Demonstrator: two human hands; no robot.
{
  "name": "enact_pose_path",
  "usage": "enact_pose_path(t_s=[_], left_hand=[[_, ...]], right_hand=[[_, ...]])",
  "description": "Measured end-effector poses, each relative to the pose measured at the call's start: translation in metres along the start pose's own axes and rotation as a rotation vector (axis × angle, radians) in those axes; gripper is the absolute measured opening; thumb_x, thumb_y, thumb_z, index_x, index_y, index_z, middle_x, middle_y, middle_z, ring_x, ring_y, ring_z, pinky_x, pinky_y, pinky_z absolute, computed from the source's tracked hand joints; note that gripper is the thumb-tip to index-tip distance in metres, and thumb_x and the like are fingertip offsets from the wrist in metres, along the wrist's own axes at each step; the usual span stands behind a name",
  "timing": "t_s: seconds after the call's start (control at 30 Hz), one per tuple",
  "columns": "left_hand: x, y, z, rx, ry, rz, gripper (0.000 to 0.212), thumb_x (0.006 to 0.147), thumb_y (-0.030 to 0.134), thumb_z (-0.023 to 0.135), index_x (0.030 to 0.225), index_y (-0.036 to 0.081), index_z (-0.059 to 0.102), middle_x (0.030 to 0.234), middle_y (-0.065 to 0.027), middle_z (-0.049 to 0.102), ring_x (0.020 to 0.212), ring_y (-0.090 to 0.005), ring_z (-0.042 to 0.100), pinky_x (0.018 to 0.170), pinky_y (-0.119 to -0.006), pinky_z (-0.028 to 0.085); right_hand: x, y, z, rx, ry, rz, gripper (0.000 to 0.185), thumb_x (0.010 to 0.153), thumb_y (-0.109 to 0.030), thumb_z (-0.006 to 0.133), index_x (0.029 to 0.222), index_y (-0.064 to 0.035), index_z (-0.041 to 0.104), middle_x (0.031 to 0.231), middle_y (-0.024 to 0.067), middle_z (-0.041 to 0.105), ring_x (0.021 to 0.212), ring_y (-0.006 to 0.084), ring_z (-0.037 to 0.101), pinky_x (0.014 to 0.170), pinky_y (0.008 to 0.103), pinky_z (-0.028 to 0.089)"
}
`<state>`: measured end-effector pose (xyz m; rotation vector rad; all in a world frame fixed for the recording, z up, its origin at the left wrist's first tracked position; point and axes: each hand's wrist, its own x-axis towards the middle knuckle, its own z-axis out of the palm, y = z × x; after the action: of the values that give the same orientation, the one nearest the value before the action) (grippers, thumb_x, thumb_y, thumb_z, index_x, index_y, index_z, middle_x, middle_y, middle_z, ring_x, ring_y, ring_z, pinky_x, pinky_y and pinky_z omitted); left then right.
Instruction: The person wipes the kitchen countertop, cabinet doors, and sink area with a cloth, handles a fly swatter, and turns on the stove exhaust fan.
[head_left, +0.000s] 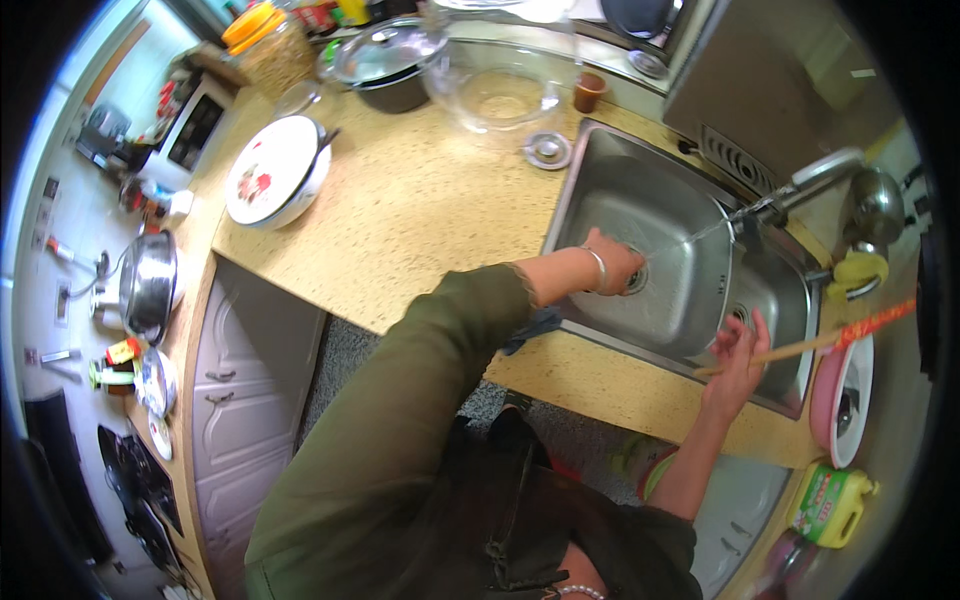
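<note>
My left hand (616, 264) reaches into the larger bowl of a stainless steel double sink (660, 187). It is over the drain strainer (637, 280), its fingertips hidden. A thin stream of water (701, 234) runs from the faucet (829, 166) towards this hand. Over the smaller bowl (780, 307) is my right hand (739, 356), its fingers spread and slightly curled. A wooden stick (799, 347) with a red, patterned end crosses at the palm. Whether the hand grips it is unclear. A dark blue cloth (534, 330) lies at the sink's front edge.
A sink stopper (547, 150), a large clear container (502, 90) and a small brown pot (589, 91) stand behind the sink. Lidded enamel bowls (274, 172) sit on the speckled counter (420, 202). On the right are a pink basin (829, 405) and a yellow-green jug (829, 504).
</note>
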<state>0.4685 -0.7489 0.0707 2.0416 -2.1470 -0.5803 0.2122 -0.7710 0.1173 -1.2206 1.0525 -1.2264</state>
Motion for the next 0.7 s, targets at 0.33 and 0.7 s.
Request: enact_pose_path(t_s=[0.33,0.7], left_hand=[[-0.074,-0.07,0.018,-0.18,0.619,0.271,0.019,0.089,0.029,0.059,0.099,0.019,0.07,0.087,-0.0052,0.07,0.099,-0.0261,0.062,0.1,-0.047,0.035],[-0.214,-0.078,-0.024,-0.248,0.55,0.076,0.031,0.078,0.019,0.068,0.109,0.017,0.065,0.116,-0.0141,0.055,0.107,-0.0315,0.051,0.09,-0.042,0.042]], right_hand=[[-0.093,0.032,0.044,-0.077,-0.105,0.025,0.029,0.103,-0.018,0.041,0.128,-0.0054,0.049,0.095,0.0073,0.06,0.075,0.0094,0.054,0.067,0.0241,0.046],[-0.095,0.064,0.083,-0.222,-0.202,-0.106,0.025,0.102,-0.013,0.041,0.121,-0.0039,0.055,0.089,0.0027,0.058,0.066,0.0045,0.044,0.058,0.0192,0.036]])
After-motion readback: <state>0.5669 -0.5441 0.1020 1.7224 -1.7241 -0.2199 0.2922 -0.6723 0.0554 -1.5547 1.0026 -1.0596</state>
